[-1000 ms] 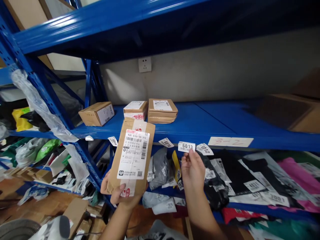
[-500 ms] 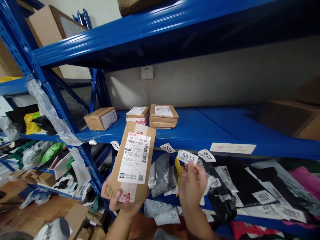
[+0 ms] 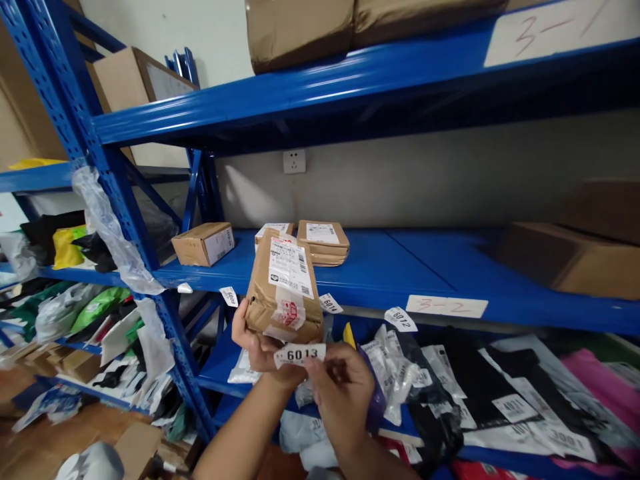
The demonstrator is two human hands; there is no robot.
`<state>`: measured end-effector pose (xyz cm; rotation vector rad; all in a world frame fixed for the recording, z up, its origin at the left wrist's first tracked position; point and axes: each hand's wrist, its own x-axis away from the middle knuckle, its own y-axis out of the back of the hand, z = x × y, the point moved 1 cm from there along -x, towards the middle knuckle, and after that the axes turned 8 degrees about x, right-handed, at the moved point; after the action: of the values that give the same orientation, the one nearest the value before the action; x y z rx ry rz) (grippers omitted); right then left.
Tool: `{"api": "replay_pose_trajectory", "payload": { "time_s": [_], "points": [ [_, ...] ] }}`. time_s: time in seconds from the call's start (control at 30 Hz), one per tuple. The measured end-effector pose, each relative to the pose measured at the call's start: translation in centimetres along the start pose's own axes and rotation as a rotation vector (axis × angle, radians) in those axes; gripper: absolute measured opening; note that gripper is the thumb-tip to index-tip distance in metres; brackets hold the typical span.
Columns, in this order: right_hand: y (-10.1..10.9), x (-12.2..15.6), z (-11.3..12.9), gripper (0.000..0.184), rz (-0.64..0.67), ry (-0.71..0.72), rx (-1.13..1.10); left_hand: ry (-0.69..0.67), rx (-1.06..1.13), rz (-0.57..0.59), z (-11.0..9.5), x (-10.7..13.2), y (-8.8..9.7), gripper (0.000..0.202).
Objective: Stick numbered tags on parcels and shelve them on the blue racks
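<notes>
A brown cardboard box (image 3: pixel 260 287) with a white shipping label and clear tape rests in my left hand (image 3: pixel 260 347), tilted so its near end faces me. Between the thumb and fingers of my right hand (image 3: pixel 343 383) is a white sticker (image 3: pixel 300 354) printed 6013. The sticker is just below the box's near end, in front of my left wrist; whether it touches the box I cannot tell. Stickers 6014 (image 3: pixel 331 304) and 6012 (image 3: pixel 401 319) hang from the shelf edge behind, and another sticker (image 3: pixel 229 297) hangs to the left.
On the blue shelf (image 3: pixel 390 267) stand a small box (image 3: pixel 204 244), a labelled box stack (image 3: pixel 323 243) and larger cartons (image 3: pixel 575 260) at right. Bagged parcels (image 3: pixel 455 373) fill the shelf below. A blue upright (image 3: pixel 120 200) rises at left, and the upper shelf beam (image 3: pixel 300 80) crosses above.
My right hand has moved left with the sticker, from beside the shelf edge to below the box. The box has tipped, its near end now facing me. The camera view has shifted slightly.
</notes>
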<state>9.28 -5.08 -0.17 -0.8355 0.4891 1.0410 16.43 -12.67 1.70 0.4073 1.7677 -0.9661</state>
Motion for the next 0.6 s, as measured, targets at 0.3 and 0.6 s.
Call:
{"api": "replay_pose_trajectory", "payload": {
  "time_s": [0.3, 0.6],
  "points": [
    [-0.4, -2.3, -0.3, 0.027, -0.087, -0.076, 0.180, -0.150, 0.136, -0.216, -2.1, -1.4, -2.9, 0.027],
    [-0.2, -2.5, -1.2, 0.019, -0.121, 0.147, 0.369, -0.048, 0.263, 0.017, -0.6, 0.2, -1.2, 0.018]
  ]
}}
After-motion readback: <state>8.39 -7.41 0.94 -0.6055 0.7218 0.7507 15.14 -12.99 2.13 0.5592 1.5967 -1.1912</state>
